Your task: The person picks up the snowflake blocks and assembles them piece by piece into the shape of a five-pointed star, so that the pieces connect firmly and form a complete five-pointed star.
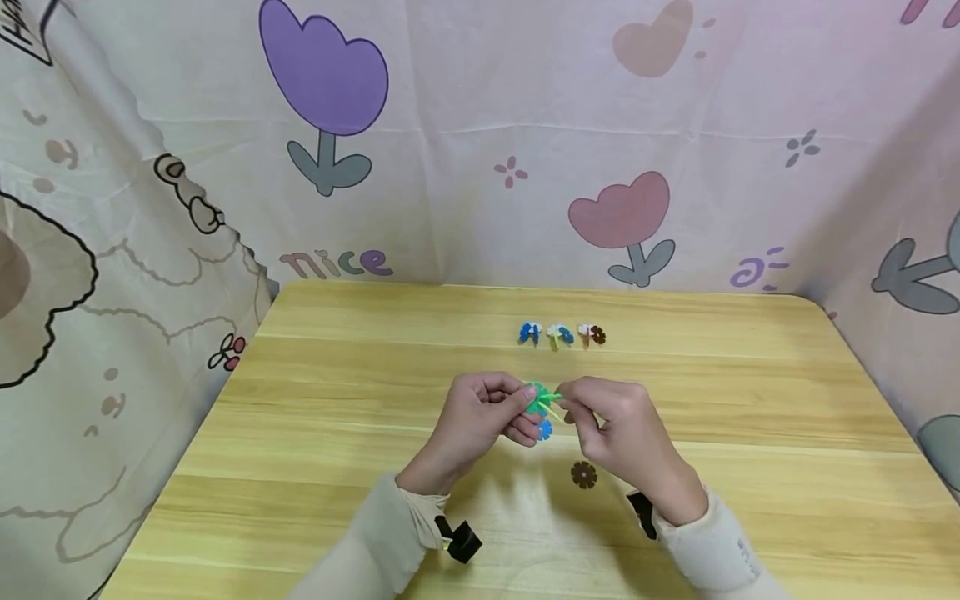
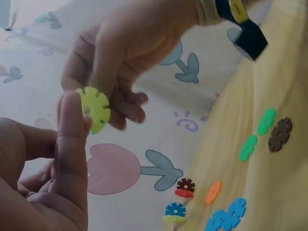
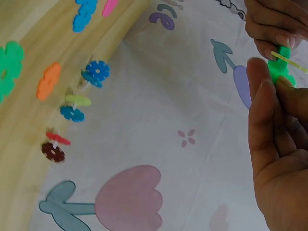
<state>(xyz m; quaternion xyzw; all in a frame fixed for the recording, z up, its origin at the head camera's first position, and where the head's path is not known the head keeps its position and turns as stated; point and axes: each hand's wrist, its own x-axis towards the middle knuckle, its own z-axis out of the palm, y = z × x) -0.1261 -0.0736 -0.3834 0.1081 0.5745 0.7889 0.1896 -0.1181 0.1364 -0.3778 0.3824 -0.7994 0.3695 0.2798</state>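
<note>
Head view, left to right. Left hand (image 1: 480,423): thumb and fingers pinched on green discs (image 1: 537,403), raised above the wooden table (image 1: 315,375), between the two hands. Blue-and-white cluster (image 1: 527,334): near the table's far edge, first in a row of three. Blue discs (image 1: 545,431): on the table, visible past the left fingertips. White, yellow and blue cluster (image 1: 566,335): middle of the row. Brown disc (image 1: 584,475): flat, nearer the person. Red, white and brown cluster (image 1: 597,334): end of the row. Right hand (image 1: 626,429): fingertips clamped on the green discs, opposite side.

Left wrist view, left to right. Yellow-green disc (image 2: 98,106): against the green discs, at the fingertips; whether interlocked, cannot tell. Orange disc (image 2: 214,192): on the table. Two loose green pieces (image 2: 248,147): beside the brown disc.

Right wrist view. Pink piece (image 3: 109,6): at the upper edge, cut off.
</note>
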